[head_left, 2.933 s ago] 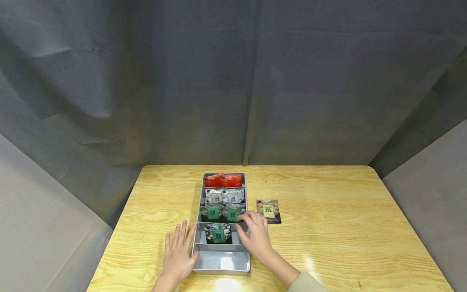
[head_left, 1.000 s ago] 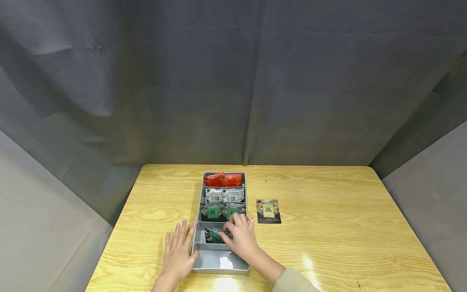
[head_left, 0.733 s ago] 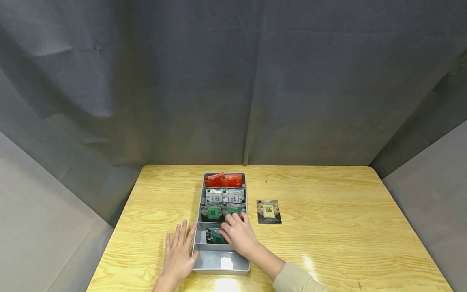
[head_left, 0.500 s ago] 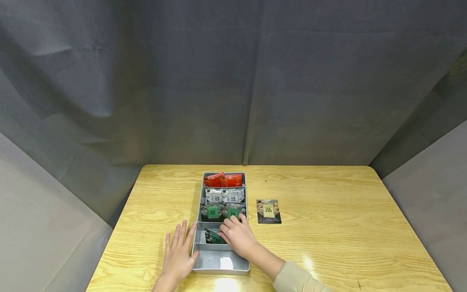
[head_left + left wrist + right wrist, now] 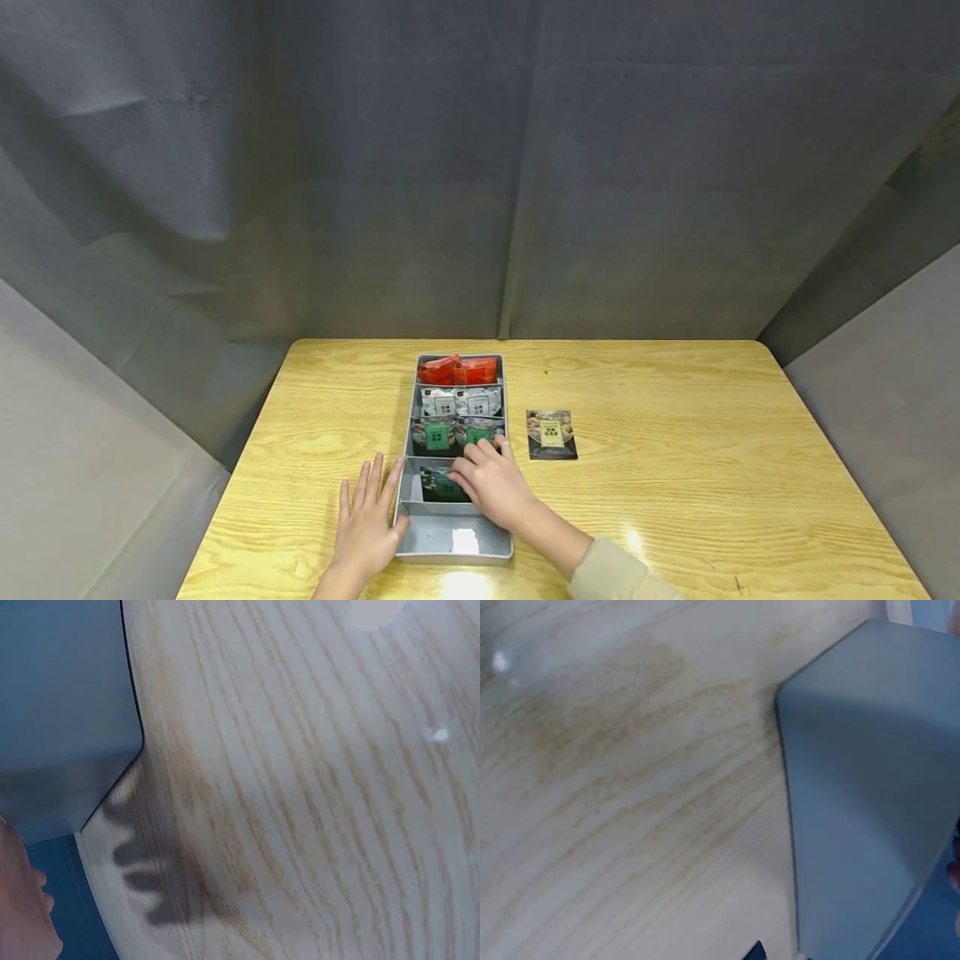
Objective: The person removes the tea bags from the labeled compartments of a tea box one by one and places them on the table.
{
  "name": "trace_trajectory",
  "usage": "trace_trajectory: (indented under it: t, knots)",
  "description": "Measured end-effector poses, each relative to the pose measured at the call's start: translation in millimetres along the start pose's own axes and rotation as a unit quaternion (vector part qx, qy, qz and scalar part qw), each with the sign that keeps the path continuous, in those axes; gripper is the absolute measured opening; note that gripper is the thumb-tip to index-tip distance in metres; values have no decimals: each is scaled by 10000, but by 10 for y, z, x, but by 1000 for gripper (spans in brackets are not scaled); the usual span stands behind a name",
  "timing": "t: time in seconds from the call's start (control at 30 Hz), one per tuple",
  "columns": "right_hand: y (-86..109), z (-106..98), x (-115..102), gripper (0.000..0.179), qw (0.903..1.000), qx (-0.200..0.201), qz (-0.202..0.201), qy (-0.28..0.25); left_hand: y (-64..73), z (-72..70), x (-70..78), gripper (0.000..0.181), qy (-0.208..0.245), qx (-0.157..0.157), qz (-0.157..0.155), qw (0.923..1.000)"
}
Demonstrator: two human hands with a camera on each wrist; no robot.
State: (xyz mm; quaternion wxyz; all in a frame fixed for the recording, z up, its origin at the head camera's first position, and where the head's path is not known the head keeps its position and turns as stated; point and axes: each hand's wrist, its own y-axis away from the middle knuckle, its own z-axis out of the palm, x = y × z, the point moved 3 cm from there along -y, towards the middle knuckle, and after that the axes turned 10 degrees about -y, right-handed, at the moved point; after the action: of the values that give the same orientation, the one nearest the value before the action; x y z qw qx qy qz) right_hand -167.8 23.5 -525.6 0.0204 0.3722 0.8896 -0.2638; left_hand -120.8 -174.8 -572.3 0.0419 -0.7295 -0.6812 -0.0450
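Note:
A long grey divided tray [image 5: 453,557] stands on the table in the head view. My left hand [image 5: 366,533] lies along its left side with fingers spread, the thumb at the rim. My right hand [image 5: 495,482] reaches over the tray's right wall into the second compartment from the front. Its curled fingers and thumb pinch a dark sachet with a green label [image 5: 442,483], whose right part they hide. In the right wrist view the tray's outer wall [image 5: 855,802] fills the right side, with bits of fingers at the edge. The left wrist view shows the tray corner [image 5: 67,780].
Behind that compartment sit green-labelled sachets [image 5: 437,436], then white sachets [image 5: 478,403], then red packets [image 5: 476,370] at the back. A sachet with a yellow label [image 5: 551,433] lies on the table [image 5: 675,467] right of the tray. A grey curtain [image 5: 405,208] hangs behind.
My right hand has moved left from the tray's right edge onto the sachet, which looks darker and tilted differently. Over the last half second the hand barely shifts. My left hand stays put.

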Motion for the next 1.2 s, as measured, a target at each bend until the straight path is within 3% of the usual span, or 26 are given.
trace_trajectory:
  t: [0.33,0.67,0.93,1.2]
  knots:
    - [-40,-364,34,10,9991,418,-104,-32,10,-6,5,78,1,3,35,10000]
    - [10,-758,310,7,9945,1036,-97,-91,14,-25,14,78,-196,39,160,9997]
    - [110,-956,648,7,9875,1525,199,-356,17,-60,35,75,-240,-121,255,9993]
    - [295,-1130,1020,7,9821,1673,806,-318,4,-96,73,74,-392,-257,316,9984]
